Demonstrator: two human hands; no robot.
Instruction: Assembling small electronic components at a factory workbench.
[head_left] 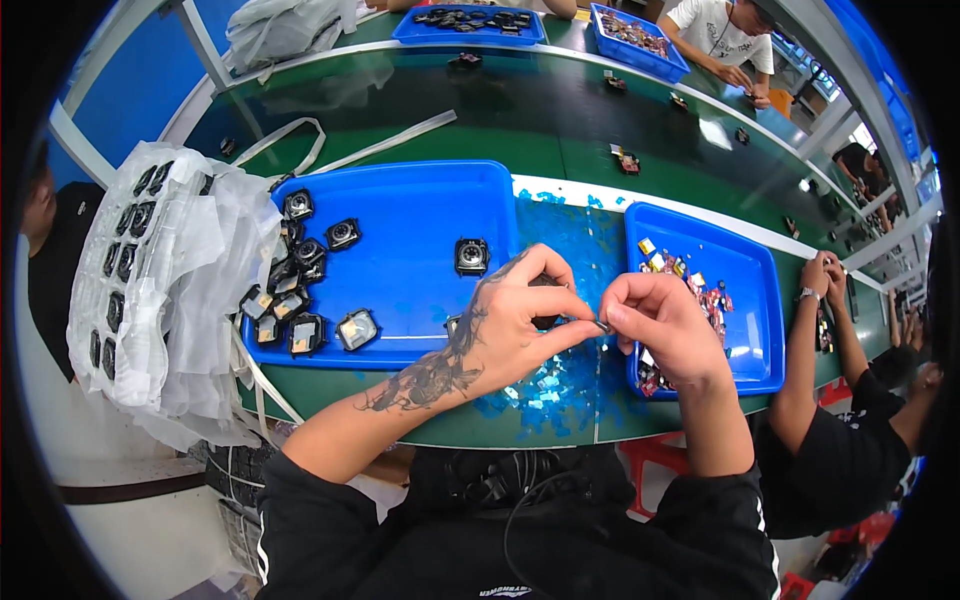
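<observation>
My left hand (505, 325) grips a small black module while my right hand (655, 320) fingers pinch a tiny part against it, fitting it; next calls for careful alignment over the worktop (560, 120).

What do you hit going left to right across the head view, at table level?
Stack of clear bags of black parts → big blue tray with loose black parts → left hand → right hand, the two pinching a small part between them → small blue tray of small mixed pieces → neighbour's forearm.

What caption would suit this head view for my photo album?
Two hands meet over a green table, pinching a small part between two blue trays.
</observation>
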